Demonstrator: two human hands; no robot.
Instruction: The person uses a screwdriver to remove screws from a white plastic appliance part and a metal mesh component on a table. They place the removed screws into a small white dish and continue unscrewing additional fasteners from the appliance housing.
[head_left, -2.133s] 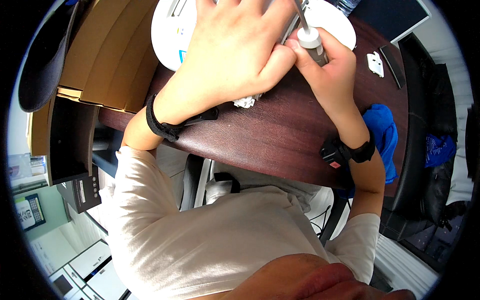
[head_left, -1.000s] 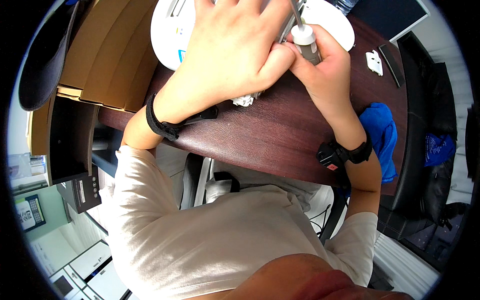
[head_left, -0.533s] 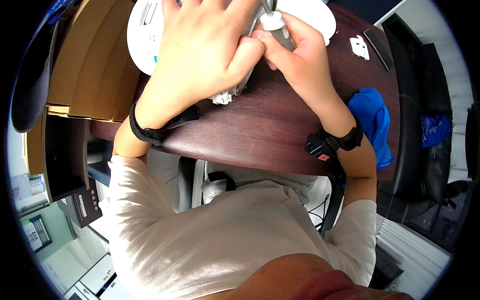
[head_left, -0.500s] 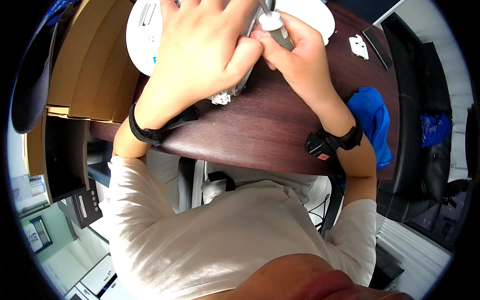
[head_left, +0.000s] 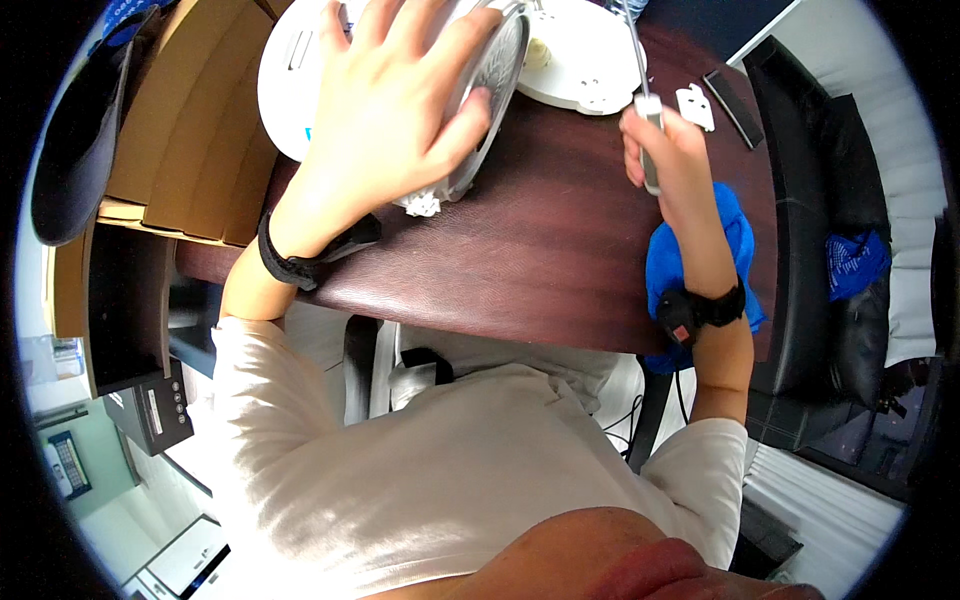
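My right hand [head_left: 672,150] is closed round the pale grey handle of a screwdriver [head_left: 648,112], whose thin metal shaft points away from me. The shaft stands apart from the round parts to its left. My left hand [head_left: 395,95] lies with its fingers spread over a round grey housing [head_left: 497,75] that has a ribbed face and stands tilted. Its thumb touches the housing near the rim. Beneath and left of that hand is a white disc-shaped part [head_left: 283,85], partly hidden. A crumpled white bit [head_left: 421,205] shows at the housing's near edge.
Another white round part [head_left: 585,65] with small holes sits at the far middle of the dark wooden table [head_left: 480,270]. To the right are a white earbud case [head_left: 695,108], a dark phone-like slab [head_left: 733,108] and a blue cloth [head_left: 735,235] beneath my right forearm. Cardboard boxes [head_left: 195,130] stand left.
My right hand has moved right with the screwdriver, away from the grey housing. The left hand's fingers have spread, and the housing shows more of its ribbed face.
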